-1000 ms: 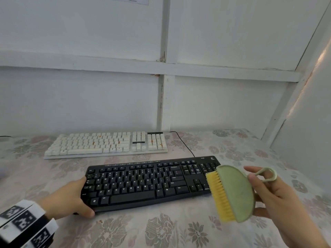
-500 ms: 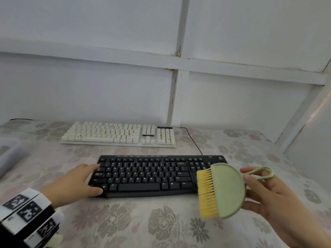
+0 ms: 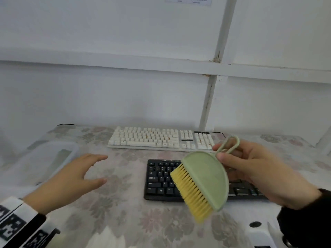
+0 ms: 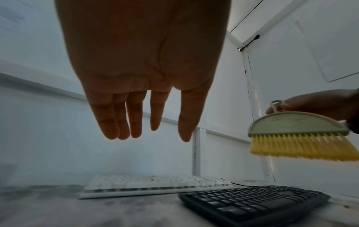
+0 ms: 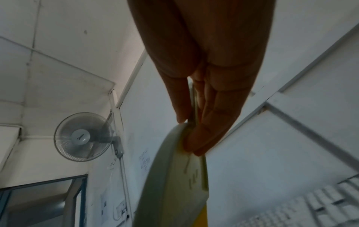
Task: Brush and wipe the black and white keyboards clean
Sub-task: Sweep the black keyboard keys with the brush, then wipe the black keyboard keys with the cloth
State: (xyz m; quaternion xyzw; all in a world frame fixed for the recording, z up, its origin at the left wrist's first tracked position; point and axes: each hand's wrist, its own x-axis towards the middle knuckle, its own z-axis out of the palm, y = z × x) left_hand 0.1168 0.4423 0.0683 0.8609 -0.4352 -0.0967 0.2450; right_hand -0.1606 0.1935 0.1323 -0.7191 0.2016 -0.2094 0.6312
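A black keyboard (image 3: pixel 159 179) lies near me on the flowered tablecloth, partly hidden by the brush; it also shows in the left wrist view as the black keyboard (image 4: pixel 254 201). A white keyboard (image 3: pixel 157 139) lies behind it by the wall, seen too as the white keyboard (image 4: pixel 153 185). My right hand (image 3: pixel 250 169) holds a green half-round brush (image 3: pixel 206 179) with yellow bristles by its loop handle, raised above the black keyboard's middle. The brush (image 4: pixel 299 135) hangs bristles down, and the right wrist view shows the brush (image 5: pixel 174 184) pinched between thumb and fingers. My left hand (image 3: pixel 77 178) hovers with spread fingers, left of the black keyboard, touching nothing.
A clear plastic box (image 3: pixel 41 161) stands at the left on the table. A black cable (image 3: pixel 219 133) runs from the white keyboard's right end. White wall panels close the back and right. A wall fan (image 5: pixel 83 136) hangs high up. A white object (image 3: pixel 259 235) sits at the near right edge.
My left hand has let go of the black keyboard's left end and moved away to the left. The brush has tilted and come over the keyboard. The view has swung left.
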